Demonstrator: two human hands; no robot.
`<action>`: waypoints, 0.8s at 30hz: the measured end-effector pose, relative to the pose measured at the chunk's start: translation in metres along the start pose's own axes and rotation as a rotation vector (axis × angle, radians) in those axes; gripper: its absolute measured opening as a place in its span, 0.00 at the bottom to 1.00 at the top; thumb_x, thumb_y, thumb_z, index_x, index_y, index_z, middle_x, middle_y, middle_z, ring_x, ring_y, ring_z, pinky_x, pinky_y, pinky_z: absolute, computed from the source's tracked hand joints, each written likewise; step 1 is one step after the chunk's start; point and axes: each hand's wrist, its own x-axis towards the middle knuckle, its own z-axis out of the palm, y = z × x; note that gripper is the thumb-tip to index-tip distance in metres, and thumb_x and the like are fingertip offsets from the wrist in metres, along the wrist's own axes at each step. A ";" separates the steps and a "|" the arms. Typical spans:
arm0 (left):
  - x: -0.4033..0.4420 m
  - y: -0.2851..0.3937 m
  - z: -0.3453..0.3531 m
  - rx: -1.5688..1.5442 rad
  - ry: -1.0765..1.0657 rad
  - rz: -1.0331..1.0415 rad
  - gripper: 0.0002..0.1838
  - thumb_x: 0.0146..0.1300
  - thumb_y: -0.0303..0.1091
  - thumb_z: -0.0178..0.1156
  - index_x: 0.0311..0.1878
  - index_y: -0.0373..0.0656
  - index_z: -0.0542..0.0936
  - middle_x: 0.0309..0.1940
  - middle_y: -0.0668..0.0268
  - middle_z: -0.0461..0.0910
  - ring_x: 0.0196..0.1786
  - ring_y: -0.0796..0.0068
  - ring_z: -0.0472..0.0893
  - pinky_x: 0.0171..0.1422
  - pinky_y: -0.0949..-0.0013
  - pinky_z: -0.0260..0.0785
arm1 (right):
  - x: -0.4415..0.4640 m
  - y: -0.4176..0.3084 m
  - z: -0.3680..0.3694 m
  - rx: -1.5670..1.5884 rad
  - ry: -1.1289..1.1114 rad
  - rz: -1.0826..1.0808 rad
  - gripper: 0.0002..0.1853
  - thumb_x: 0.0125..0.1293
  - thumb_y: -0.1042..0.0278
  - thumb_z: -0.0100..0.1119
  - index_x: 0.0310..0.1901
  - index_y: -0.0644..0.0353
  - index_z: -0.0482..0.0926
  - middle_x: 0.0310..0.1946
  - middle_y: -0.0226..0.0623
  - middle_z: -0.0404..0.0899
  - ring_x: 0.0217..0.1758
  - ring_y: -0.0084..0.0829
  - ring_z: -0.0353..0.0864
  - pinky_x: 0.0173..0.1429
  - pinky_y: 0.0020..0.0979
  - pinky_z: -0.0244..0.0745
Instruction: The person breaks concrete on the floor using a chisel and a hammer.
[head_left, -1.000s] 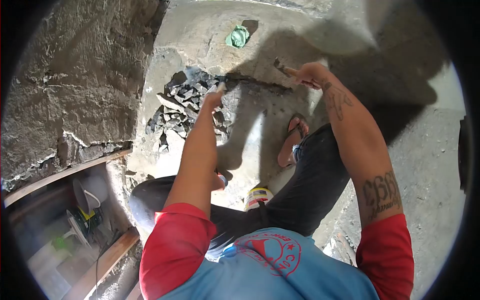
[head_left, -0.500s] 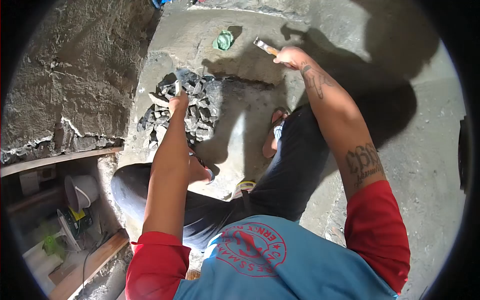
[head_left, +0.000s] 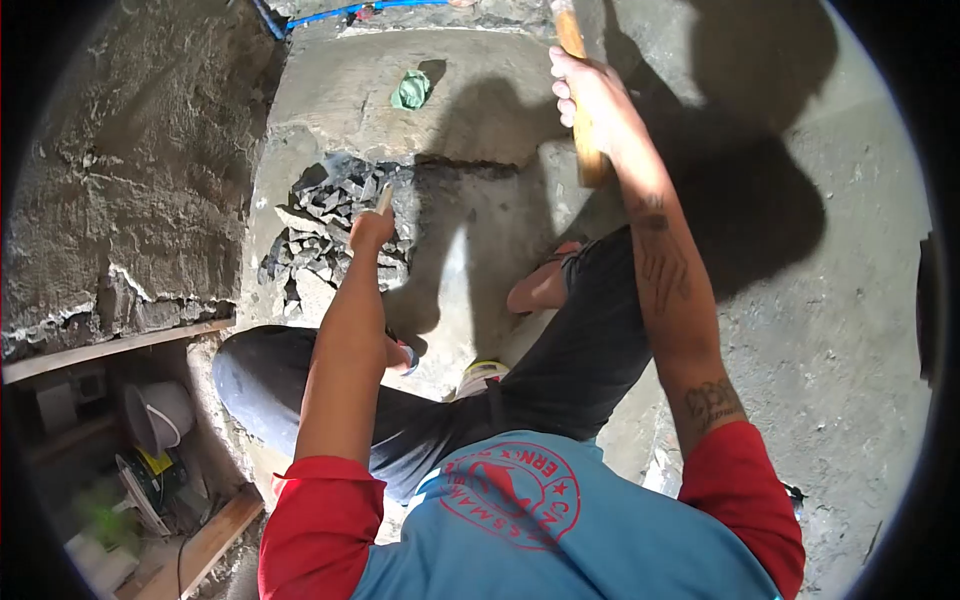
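My right hand (head_left: 597, 100) is raised at the upper right, fingers wrapped around the wooden handle of a hammer (head_left: 590, 168). The hammer's head is mostly cut off by the top of the view. My left hand (head_left: 372, 230) is closed on a chisel (head_left: 385, 199), a pale rod pointing up and away at the right side of the rubble. Beneath and beside that hand lies a heap of broken grey concrete chunks (head_left: 318, 225). The chisel's far tip is too small to tell whether it touches the floor.
A rough wall (head_left: 130, 170) rises on the left, with a shelf opening below holding a white bucket (head_left: 160, 415). Crumpled green plastic (head_left: 411, 90) lies on the concrete slab ahead. A blue hose (head_left: 365, 8) runs along the top. My feet (head_left: 540, 285) stand close to the rubble.
My right hand has lifted the hammer, turning it so its handle stands nearly upright. My left hand has shifted slightly down relative to the rubble, chisel still in it. The view has shifted a little.
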 end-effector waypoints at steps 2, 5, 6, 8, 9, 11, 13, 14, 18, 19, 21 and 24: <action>0.005 0.010 -0.003 0.013 -0.012 0.040 0.39 0.60 0.63 0.46 0.47 0.28 0.79 0.47 0.41 0.78 0.53 0.46 0.79 0.58 0.54 0.70 | -0.012 0.003 -0.005 0.217 0.026 0.007 0.15 0.65 0.54 0.59 0.32 0.55 0.70 0.20 0.22 0.66 0.17 0.15 0.63 0.19 0.21 0.60; 0.014 0.025 -0.010 0.009 -0.012 0.091 0.36 0.60 0.61 0.47 0.44 0.30 0.81 0.44 0.41 0.80 0.50 0.51 0.81 0.56 0.55 0.71 | -0.009 0.009 -0.017 0.265 0.049 -0.010 0.13 0.64 0.57 0.62 0.31 0.56 0.72 0.17 0.21 0.65 0.15 0.15 0.62 0.16 0.21 0.58; 0.014 0.031 -0.012 -0.002 -0.004 0.138 0.36 0.59 0.62 0.48 0.42 0.30 0.82 0.41 0.42 0.81 0.48 0.52 0.82 0.54 0.55 0.71 | -0.008 0.011 -0.023 0.260 0.055 -0.016 0.13 0.63 0.59 0.64 0.31 0.56 0.72 0.16 0.21 0.65 0.13 0.14 0.62 0.15 0.20 0.58; 0.017 0.043 -0.023 -0.124 -0.087 0.133 0.38 0.53 0.67 0.56 0.33 0.30 0.83 0.30 0.48 0.83 0.38 0.52 0.84 0.47 0.57 0.74 | -0.006 0.018 -0.032 0.259 0.092 -0.041 0.13 0.61 0.60 0.67 0.30 0.57 0.73 0.15 0.21 0.66 0.12 0.14 0.63 0.14 0.21 0.58; 0.016 0.054 -0.034 -0.080 -0.084 0.167 0.39 0.52 0.68 0.57 0.34 0.30 0.83 0.31 0.48 0.83 0.38 0.53 0.84 0.45 0.57 0.74 | -0.009 0.018 -0.035 0.234 0.068 -0.080 0.14 0.61 0.59 0.67 0.30 0.55 0.71 0.16 0.20 0.65 0.14 0.14 0.62 0.15 0.20 0.56; 0.025 0.073 -0.049 0.014 -0.042 0.220 0.41 0.52 0.69 0.56 0.36 0.29 0.82 0.32 0.47 0.83 0.39 0.54 0.84 0.44 0.57 0.74 | -0.010 0.020 -0.040 0.185 0.045 -0.137 0.14 0.60 0.57 0.67 0.33 0.54 0.71 0.18 0.20 0.65 0.15 0.13 0.62 0.17 0.20 0.56; 0.029 0.098 -0.066 0.089 -0.084 0.182 0.41 0.55 0.69 0.54 0.39 0.28 0.81 0.35 0.45 0.82 0.42 0.52 0.83 0.47 0.55 0.73 | -0.011 0.018 -0.043 0.186 0.035 -0.174 0.13 0.60 0.58 0.68 0.30 0.53 0.74 0.17 0.20 0.66 0.15 0.13 0.64 0.17 0.20 0.58; 0.024 0.118 -0.084 0.111 -0.157 0.129 0.41 0.56 0.68 0.53 0.40 0.28 0.81 0.37 0.43 0.81 0.44 0.51 0.83 0.49 0.54 0.72 | -0.012 0.015 -0.045 0.195 0.001 -0.214 0.13 0.59 0.58 0.68 0.29 0.53 0.75 0.16 0.19 0.66 0.14 0.13 0.64 0.17 0.20 0.59; 0.042 0.167 -0.102 0.342 -0.049 0.543 0.36 0.62 0.63 0.50 0.42 0.29 0.80 0.41 0.39 0.79 0.48 0.41 0.78 0.52 0.49 0.68 | 0.011 0.014 -0.029 -0.122 0.108 -0.181 0.19 0.59 0.50 0.66 0.22 0.55 0.76 0.12 0.25 0.72 0.12 0.18 0.70 0.18 0.24 0.68; 0.037 0.181 -0.103 0.362 -0.008 0.575 0.36 0.63 0.62 0.49 0.44 0.29 0.80 0.41 0.39 0.79 0.49 0.41 0.78 0.53 0.48 0.67 | -0.006 -0.003 -0.026 0.009 0.102 -0.101 0.19 0.59 0.49 0.66 0.27 0.59 0.79 0.17 0.30 0.78 0.17 0.21 0.76 0.23 0.26 0.74; 0.037 0.198 -0.099 0.516 0.074 0.608 0.35 0.64 0.61 0.47 0.52 0.33 0.78 0.46 0.40 0.78 0.53 0.43 0.77 0.57 0.49 0.66 | 0.006 0.000 -0.014 -0.072 0.166 -0.165 0.22 0.58 0.52 0.65 0.37 0.68 0.81 0.28 0.43 0.84 0.30 0.32 0.84 0.38 0.32 0.79; 0.133 0.156 -0.057 0.388 0.322 1.364 0.30 0.69 0.51 0.47 0.59 0.31 0.72 0.43 0.41 0.79 0.51 0.40 0.76 0.56 0.53 0.67 | 0.002 -0.012 0.002 -0.074 0.227 -0.270 0.19 0.57 0.56 0.63 0.31 0.71 0.81 0.27 0.54 0.81 0.35 0.44 0.85 0.41 0.37 0.79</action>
